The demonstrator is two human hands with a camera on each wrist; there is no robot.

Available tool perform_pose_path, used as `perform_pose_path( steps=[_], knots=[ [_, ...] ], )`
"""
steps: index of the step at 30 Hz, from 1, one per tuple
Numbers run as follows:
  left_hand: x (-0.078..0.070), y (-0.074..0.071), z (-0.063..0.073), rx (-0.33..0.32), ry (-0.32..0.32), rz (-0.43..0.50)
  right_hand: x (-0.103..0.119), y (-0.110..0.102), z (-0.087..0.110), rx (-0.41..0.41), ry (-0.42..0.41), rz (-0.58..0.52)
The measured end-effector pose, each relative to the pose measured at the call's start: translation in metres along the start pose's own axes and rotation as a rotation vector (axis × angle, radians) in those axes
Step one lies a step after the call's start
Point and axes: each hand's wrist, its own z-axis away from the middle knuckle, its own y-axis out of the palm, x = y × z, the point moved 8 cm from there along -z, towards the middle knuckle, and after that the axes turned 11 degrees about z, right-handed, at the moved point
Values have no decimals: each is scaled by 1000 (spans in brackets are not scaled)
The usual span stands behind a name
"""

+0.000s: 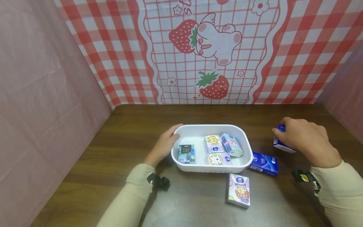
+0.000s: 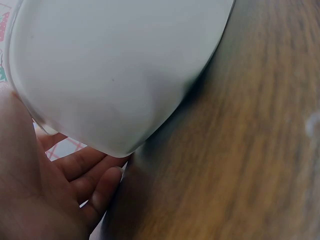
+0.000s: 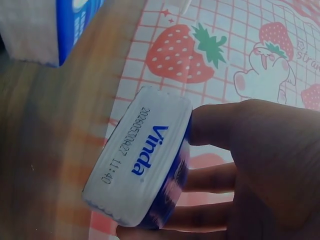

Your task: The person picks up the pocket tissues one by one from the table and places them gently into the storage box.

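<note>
A white plastic tub stands mid-table; my left hand grips its left end, thumb over the rim and fingers along the outer wall. Inside lie a dark blue-green tissue pack at the left and several cartoon tissue packs, among them a yellow-printed one and a tilted blue-pink one. Over at the right, my right hand holds a dark blue Vinda tissue pack between thumb and fingers. Its white end faces the wrist camera, and my hand hides part of it from the head view.
A second blue tissue pack lies against the tub's right end. Nearer me is a purple cartoon tissue pack, lying flat in front of the tub. A red-checked strawberry cloth hangs behind the wooden table, with pink curtains at both sides.
</note>
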Motion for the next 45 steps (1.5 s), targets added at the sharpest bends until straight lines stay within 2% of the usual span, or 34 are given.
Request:
perform_pose_path(
  steps=[12, 23, 34, 45],
  knots=[
    [3, 0, -2, -4, 2, -4, 9, -9, 2, -55, -7, -7],
    [2, -1, 0, -9, -10, 2, 20, -16, 5, -55, -20, 1],
    [-1, 0, 0, -9, -5, 2, 17, -26, 6, -118, 12, -7],
    [0, 0, 0, -11, -9, -5, 23, -31, 7, -139, -2, -11]
  ],
)
